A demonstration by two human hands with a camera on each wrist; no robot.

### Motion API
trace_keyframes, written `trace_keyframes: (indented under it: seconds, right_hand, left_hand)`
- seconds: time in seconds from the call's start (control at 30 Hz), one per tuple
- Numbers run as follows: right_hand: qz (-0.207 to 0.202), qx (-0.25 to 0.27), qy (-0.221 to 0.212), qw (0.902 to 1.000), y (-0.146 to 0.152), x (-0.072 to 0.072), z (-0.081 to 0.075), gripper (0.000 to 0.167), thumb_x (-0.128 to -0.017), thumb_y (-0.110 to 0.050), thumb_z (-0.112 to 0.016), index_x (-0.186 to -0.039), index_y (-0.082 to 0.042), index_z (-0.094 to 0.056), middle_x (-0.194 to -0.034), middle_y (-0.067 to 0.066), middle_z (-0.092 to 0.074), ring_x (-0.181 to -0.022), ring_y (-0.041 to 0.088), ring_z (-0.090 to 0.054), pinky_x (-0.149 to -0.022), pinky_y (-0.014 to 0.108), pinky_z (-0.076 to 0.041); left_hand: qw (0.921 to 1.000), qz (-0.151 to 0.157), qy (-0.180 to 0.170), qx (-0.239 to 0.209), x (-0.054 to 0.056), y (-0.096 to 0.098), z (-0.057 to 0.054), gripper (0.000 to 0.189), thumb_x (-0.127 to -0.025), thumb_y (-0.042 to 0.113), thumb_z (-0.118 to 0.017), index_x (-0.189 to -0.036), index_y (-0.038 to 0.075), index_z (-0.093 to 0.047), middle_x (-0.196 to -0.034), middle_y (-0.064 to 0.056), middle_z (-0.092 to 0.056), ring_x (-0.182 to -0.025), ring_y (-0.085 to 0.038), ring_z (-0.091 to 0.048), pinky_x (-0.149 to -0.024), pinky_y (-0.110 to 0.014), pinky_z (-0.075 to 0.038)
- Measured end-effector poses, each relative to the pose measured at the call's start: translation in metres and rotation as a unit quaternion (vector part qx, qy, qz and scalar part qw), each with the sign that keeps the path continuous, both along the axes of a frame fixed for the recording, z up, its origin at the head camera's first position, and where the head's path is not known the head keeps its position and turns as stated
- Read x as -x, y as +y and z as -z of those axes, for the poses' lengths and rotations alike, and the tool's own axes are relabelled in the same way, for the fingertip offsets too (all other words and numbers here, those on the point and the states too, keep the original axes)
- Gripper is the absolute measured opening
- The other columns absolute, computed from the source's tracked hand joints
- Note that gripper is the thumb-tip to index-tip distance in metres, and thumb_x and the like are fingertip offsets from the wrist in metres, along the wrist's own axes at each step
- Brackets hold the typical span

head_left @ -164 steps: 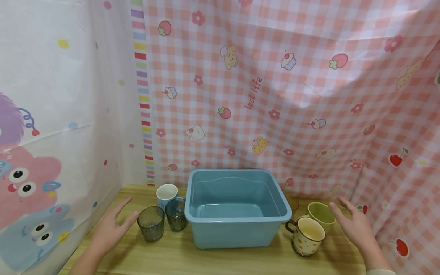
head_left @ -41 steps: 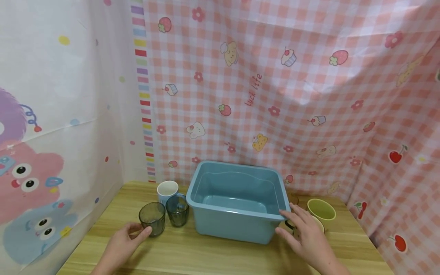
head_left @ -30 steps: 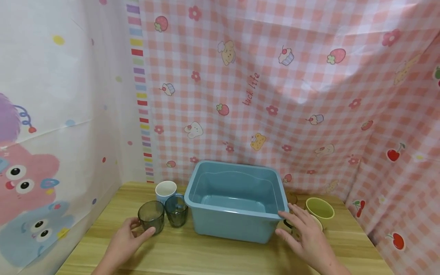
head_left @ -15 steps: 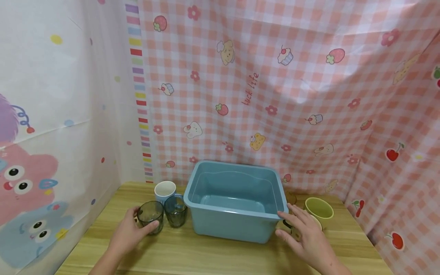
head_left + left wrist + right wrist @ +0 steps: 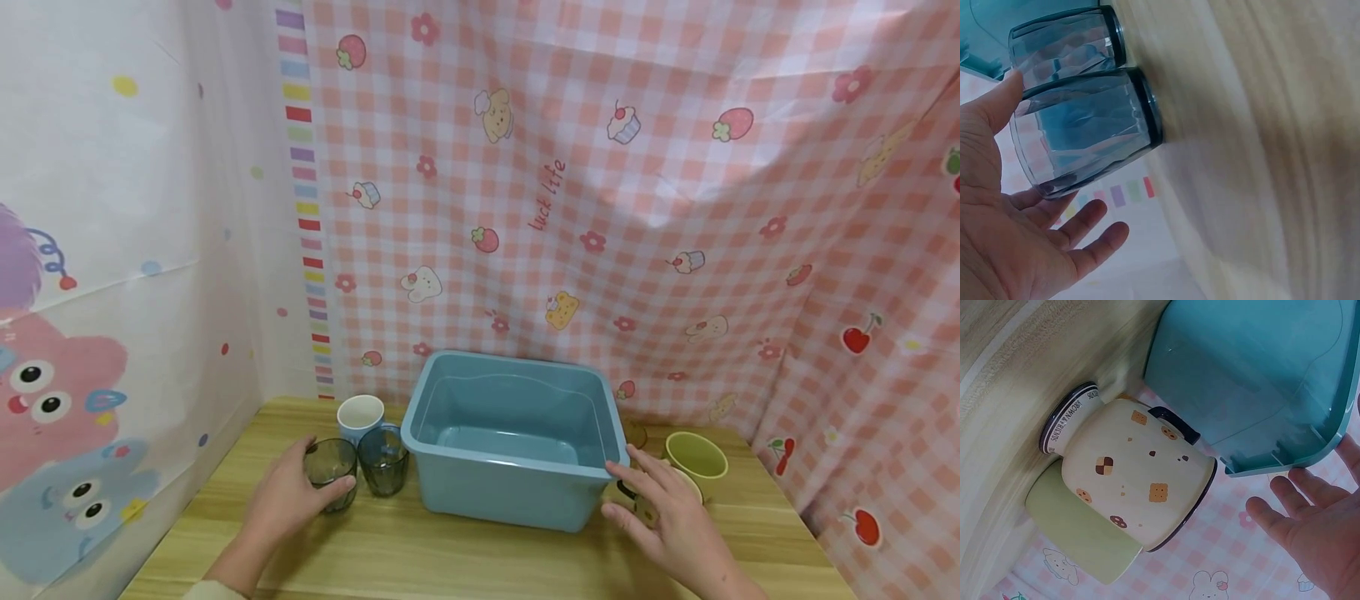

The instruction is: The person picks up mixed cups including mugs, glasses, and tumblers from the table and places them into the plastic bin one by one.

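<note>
Two bare hands over a light wood-grain tabletop (image 5: 480,558), one on each side of a large rectangular teal-blue plastic basin (image 5: 510,497) in the middle. At left, the left hand (image 5: 287,493) around a smoky grey see-through glass tumbler (image 5: 331,461), upright on the tabletop: thumb across the near side, fingers along the left and far side, ring and little fingers loosely spread away from the glass. Impossible to tell whether gripping the tumbler or only bracketing it. At right, the right hand (image 5: 671,517) with fingers relaxed and parted, fingertips touching the rim at the basin's near right corner, thumb held apart, lower down.

Just right of the tumbler, a dark bluish glass mug (image 5: 384,464), close to the basin's left side; on the far side of both, a pale blue cup with a white inside (image 5: 361,412). Partly hidden by the right hand, a cream mug with cookie prints and a dark handle (image 5: 1132,472); farther right, a plain round green cup (image 5: 696,456). Along the far side, a pink-and-white checked cloth (image 5: 517,192).
</note>
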State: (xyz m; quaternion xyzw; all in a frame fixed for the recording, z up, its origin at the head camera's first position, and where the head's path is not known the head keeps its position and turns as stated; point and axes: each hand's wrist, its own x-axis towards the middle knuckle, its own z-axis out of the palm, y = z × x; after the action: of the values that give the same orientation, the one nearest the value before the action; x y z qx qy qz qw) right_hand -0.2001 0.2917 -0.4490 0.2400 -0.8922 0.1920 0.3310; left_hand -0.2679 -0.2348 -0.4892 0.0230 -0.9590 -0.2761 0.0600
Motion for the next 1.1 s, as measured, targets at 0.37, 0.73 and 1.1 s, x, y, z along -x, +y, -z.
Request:
trace_keyframes:
  seconds: [0.37,0.73,1.1]
  right_hand:
    - [0.000,-0.001,-0.004,1.0000,0.000,0.000,0.000,0.061,-0.080,-0.025,-0.093,-0.137,-0.027,-0.072,-0.146,0.016,-0.067,-0.127,0.040,-0.067,-0.095,0.063,-0.052]
    - [-0.002,-0.001,0.000,1.0000,-0.001,0.000,-0.001,0.059,-0.080,-0.025,-0.094,-0.136,-0.024,-0.073,-0.146,0.016,-0.067,-0.127,0.039,-0.067,-0.095,0.062,-0.052]
    - [-0.001,-0.001,-0.001,1.0000,-0.001,0.000,-0.001,0.060,-0.079,-0.024,-0.094,-0.135,-0.025,-0.074,-0.145,0.017,-0.067,-0.127,0.040,-0.067,-0.096,0.061,-0.051]
  left_hand:
    - [0.9966,0.026,0.049,0.061,0.002,0.002,-0.012,0.101,-0.081,0.061,-0.087,-0.150,-0.004,-0.053,-0.143,-0.031,-0.064,-0.125,-0.057,-0.062,-0.096,-0.071,-0.053]
    - [0.9951,0.049,0.051,0.069,0.000,-0.003,-0.030,0.102,-0.077,0.053,-0.090,-0.147,-0.009,-0.050,-0.138,-0.032,-0.066,-0.116,-0.054,-0.068,-0.092,-0.067,-0.056]
    - [0.9951,0.048,0.067,0.055,-0.009,-0.012,-0.060,0.101,-0.082,0.049,-0.089,-0.152,-0.009,-0.045,-0.145,-0.034,-0.060,-0.124,-0.056,-0.063,-0.095,-0.067,-0.055]
